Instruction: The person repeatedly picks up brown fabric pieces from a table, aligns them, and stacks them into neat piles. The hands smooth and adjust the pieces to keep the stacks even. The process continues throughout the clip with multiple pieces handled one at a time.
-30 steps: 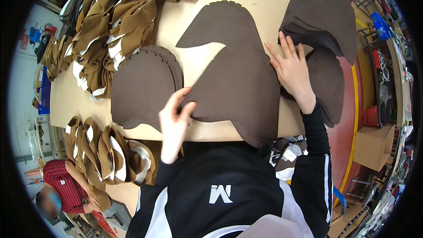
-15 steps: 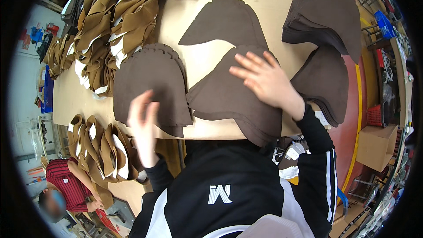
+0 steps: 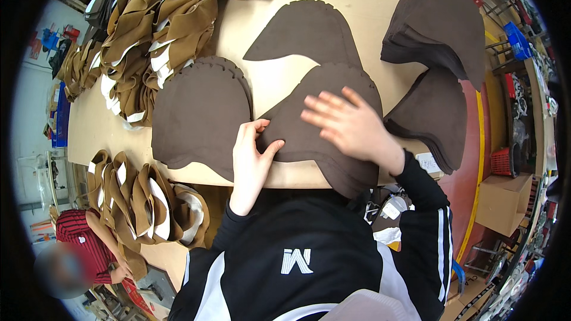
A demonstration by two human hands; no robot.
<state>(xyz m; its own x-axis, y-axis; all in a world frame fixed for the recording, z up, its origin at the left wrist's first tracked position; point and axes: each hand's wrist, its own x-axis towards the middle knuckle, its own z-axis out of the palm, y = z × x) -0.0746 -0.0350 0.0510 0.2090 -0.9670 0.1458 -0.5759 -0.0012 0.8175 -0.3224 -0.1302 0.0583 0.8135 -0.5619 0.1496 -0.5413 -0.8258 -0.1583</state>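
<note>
A stack of dark brown cut pieces (image 3: 333, 92), curved with small notches along the top edge, lies in front of me on the table. My left hand (image 3: 248, 157) pinches its left corner between thumb and fingers. Spread over the middle of that stack is my right hand (image 3: 351, 125), open and a little blurred; whether it touches the surface I cannot tell. To the left lies a second stack of notched brown pieces (image 3: 199, 113), beside my left hand. Further back rests another brown piece (image 3: 306, 32), partly under the middle stack.
Thicker brown stacks stand at the right, one behind (image 3: 437, 24) and one nearer (image 3: 431, 110). Tan folded pieces with white parts (image 3: 184, 21) heap up at the far left, more (image 3: 146, 202) at near left. A co-worker (image 3: 89, 241) is at lower left; a cardboard box (image 3: 504, 202) stands right.
My left hand has moved right, from the left stack to the middle stack's corner, and closed on it. My right hand has shifted slightly down and left over the same stack.
</note>
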